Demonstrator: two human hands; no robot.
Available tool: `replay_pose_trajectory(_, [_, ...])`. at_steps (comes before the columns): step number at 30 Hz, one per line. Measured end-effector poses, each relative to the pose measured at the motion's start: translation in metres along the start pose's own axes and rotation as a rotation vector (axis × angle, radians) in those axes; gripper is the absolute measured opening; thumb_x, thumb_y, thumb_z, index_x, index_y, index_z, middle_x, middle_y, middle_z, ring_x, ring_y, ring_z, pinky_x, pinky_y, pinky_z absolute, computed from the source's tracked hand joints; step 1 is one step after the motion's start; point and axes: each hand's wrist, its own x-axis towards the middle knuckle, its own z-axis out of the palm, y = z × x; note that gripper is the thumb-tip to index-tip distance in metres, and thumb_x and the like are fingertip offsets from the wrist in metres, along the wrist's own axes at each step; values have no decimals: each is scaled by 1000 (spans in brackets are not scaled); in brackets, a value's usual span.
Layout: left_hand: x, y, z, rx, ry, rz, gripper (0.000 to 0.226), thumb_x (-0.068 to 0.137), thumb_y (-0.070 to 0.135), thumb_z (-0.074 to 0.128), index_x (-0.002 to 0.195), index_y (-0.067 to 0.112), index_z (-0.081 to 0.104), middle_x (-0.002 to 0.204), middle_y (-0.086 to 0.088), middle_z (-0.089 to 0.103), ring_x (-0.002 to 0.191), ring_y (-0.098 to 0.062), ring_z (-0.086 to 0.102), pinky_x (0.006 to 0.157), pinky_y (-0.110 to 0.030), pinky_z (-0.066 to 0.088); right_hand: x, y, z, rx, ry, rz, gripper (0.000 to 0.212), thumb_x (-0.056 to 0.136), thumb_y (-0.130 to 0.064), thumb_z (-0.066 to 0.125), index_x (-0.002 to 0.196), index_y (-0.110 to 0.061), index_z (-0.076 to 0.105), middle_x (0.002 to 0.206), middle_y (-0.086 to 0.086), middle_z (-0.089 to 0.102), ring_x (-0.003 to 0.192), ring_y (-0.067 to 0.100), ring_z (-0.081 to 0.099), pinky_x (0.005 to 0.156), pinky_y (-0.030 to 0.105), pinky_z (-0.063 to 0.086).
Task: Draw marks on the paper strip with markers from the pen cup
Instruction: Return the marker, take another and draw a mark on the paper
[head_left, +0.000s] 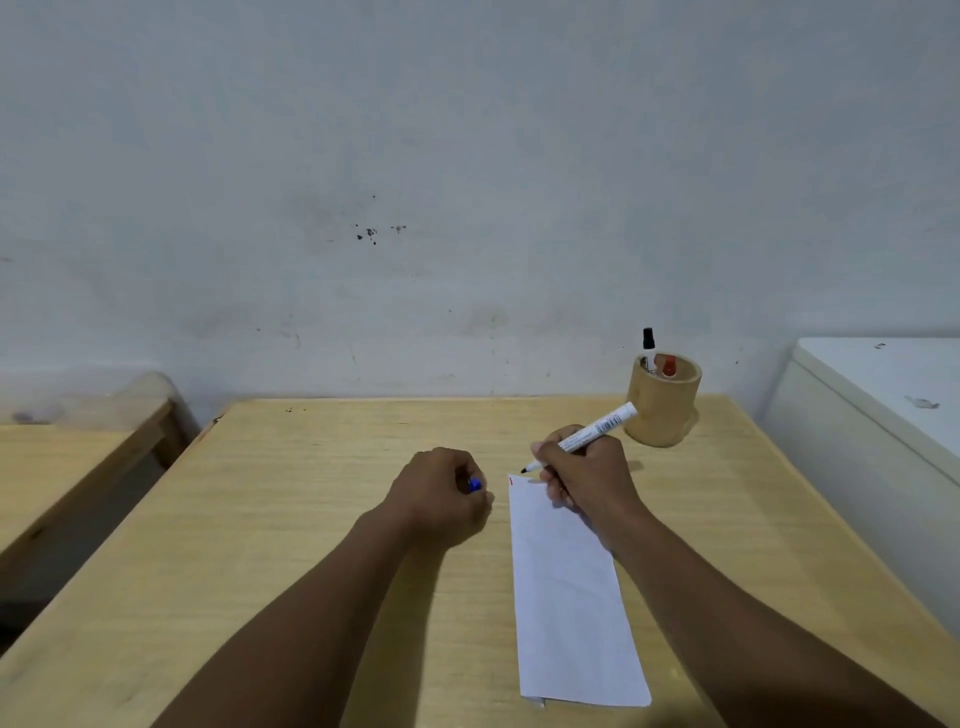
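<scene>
A long white paper strip (569, 597) lies on the wooden table (291, 519), with a small red mark (511, 481) at its far left corner. My right hand (587, 478) rests on the strip's far end and grips an uncapped white marker (592, 434); its dark tip hovers just above the far edge of the paper. My left hand (441, 496) is closed to the left of the strip around a blue marker cap (475, 485). A wooden pen cup (662, 408) at the back right holds a black-capped marker (648, 347) and a red-capped marker (669, 366).
A stained wall runs right behind the table's far edge. A white cabinet (878, 415) stands close on the right. Another wooden surface (62, 467) lies to the left across a gap.
</scene>
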Motion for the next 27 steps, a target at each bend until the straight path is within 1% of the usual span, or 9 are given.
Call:
replay_pose_trajectory(2, [4, 0, -1, -20, -28, -13, 18, 75, 37, 69, 87, 25, 67, 76, 8, 70, 77, -19, 68, 77, -39, 58, -2, 9, 3, -33, 10, -16, 8, 85, -9, 74, 81, -6, 68, 65, 15, 69, 50, 24, 59, 42, 25, 37])
replay_pose_trajectory(3, [6, 0, -2, -32, -59, -31, 28, 74, 44, 69, 94, 25, 66, 79, 9, 67, 81, -19, 65, 80, -40, 56, -2, 12, 4, -57, 16, -29, 8, 85, -10, 73, 81, -6, 69, 66, 15, 71, 52, 25, 62, 43, 26, 38])
replay_pose_trajectory(5, [10, 0, -4, -27, -122, -54, 58, 67, 67, 70, 106, 26, 61, 83, 12, 64, 86, -18, 63, 79, -38, 52, -1, 16, 6, -108, 23, -52, 7, 84, -11, 73, 79, -7, 69, 65, 12, 72, 54, 24, 66, 44, 27, 40])
replay_pose_trajectory(6, [11, 1, -2, 20, -138, -46, 71, 62, 77, 70, 111, 27, 58, 84, 14, 63, 87, -16, 62, 77, -36, 49, -1, 17, 6, -135, 23, -64, 7, 84, -11, 74, 79, -8, 69, 65, 10, 73, 54, 22, 67, 45, 28, 42])
replay_pose_trajectory(8, [8, 1, 4, 185, -121, -10, 82, 60, 83, 71, 119, 28, 54, 85, 19, 61, 94, -14, 58, 81, -34, 45, -1, 20, 6, -188, 30, -85, 7, 85, -11, 75, 81, -8, 70, 65, 7, 74, 56, 21, 71, 46, 28, 46])
replay_pose_trajectory(11, [5, 3, 10, 261, -66, 14, 85, 60, 81, 72, 125, 30, 50, 93, 19, 60, 104, -14, 53, 91, -37, 42, -1, 23, 6, -235, 34, -108, 7, 85, -13, 77, 82, -10, 71, 70, 7, 76, 59, 19, 74, 48, 28, 50])
replay_pose_trajectory(16, [3, 2, 10, 228, -85, -9, 86, 59, 81, 73, 125, 31, 49, 101, 15, 61, 108, -15, 50, 97, -39, 41, -2, 26, 7, -318, 38, -138, 9, 83, -17, 80, 81, -11, 73, 69, 6, 77, 59, 13, 75, 50, 29, 53])
replay_pose_trajectory(22, [4, 5, 9, 239, -96, -23, 88, 61, 80, 74, 129, 30, 49, 103, 13, 58, 108, -15, 46, 95, -39, 38, 0, 29, 8, -367, 52, -169, 7, 81, -17, 80, 78, -12, 75, 62, 1, 75, 54, 10, 71, 53, 28, 53])
replay_pose_trajectory(27, [6, 4, 10, 236, -98, -52, 92, 58, 83, 74, 131, 31, 49, 111, 10, 60, 108, -15, 46, 96, -39, 40, 0, 29, 8, -387, 15, -150, 7, 76, -14, 79, 77, -9, 75, 63, 2, 74, 51, 6, 67, 53, 28, 54])
